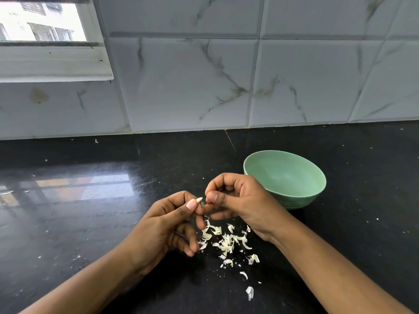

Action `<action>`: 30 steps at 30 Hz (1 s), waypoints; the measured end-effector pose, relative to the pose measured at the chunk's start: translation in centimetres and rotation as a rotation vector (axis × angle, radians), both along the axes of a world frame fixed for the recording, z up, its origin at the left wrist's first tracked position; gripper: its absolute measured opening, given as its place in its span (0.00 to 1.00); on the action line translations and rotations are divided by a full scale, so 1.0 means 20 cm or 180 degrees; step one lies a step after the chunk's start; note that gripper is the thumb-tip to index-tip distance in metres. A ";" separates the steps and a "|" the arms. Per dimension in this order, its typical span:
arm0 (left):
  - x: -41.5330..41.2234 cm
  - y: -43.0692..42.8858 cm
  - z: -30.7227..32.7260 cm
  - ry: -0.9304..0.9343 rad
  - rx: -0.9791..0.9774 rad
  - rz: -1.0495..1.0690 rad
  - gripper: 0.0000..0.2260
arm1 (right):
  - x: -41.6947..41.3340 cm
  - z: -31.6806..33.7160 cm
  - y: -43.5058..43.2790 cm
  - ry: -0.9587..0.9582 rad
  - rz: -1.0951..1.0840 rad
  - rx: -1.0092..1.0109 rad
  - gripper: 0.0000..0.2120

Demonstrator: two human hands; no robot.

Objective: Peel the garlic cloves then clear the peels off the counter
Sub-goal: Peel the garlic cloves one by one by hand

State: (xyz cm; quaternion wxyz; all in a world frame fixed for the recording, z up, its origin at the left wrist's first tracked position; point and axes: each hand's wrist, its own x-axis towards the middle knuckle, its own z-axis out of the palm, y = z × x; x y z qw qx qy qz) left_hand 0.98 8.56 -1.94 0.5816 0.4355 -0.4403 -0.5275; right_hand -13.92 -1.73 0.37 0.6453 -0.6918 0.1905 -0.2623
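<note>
Peeling is in progress: the left hand (167, 223) holds a garlic clove (199, 199) in a pinching grip above the surface (90, 223), and the right hand (240, 200) pinches its tip. The peels (226, 241) lie beneath, uncleared (the green bowl (283, 173) appears empty).

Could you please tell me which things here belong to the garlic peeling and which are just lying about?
Job: small pale garlic clove, pinched by left hand and right hand; scattered white peels on the black glossy counter; round pale green bowl, probably for cloves.
Just there: white-framed window; grey-veined marble wall tiles.
</note>
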 end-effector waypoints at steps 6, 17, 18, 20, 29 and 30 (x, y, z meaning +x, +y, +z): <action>-0.03 0.00 0.01 -0.0472 0.0024 0.0412 0.07 | 0.00 0.00 0.01 0.0070 -0.0014 0.0150 0.05; -0.03 0.00 0.00 -0.1405 -0.0163 0.0656 0.08 | 0.00 0.00 0.01 0.0329 -0.0002 0.0057 0.01; -0.03 0.00 0.01 -0.1312 -0.0120 0.0631 0.08 | 0.00 0.00 0.01 0.0330 0.0007 0.0092 0.01; -0.03 0.01 0.02 -0.1087 0.0021 0.0580 0.07 | 0.00 0.00 0.01 0.0316 -0.0006 0.0141 0.02; -0.03 0.00 0.02 -0.0363 0.0423 0.0440 0.08 | 0.01 -0.01 0.02 0.0359 -0.0015 -0.0244 0.04; -0.03 0.00 0.02 -0.0298 0.0412 0.0417 0.07 | 0.01 -0.01 0.02 0.0330 0.0010 -0.0199 0.04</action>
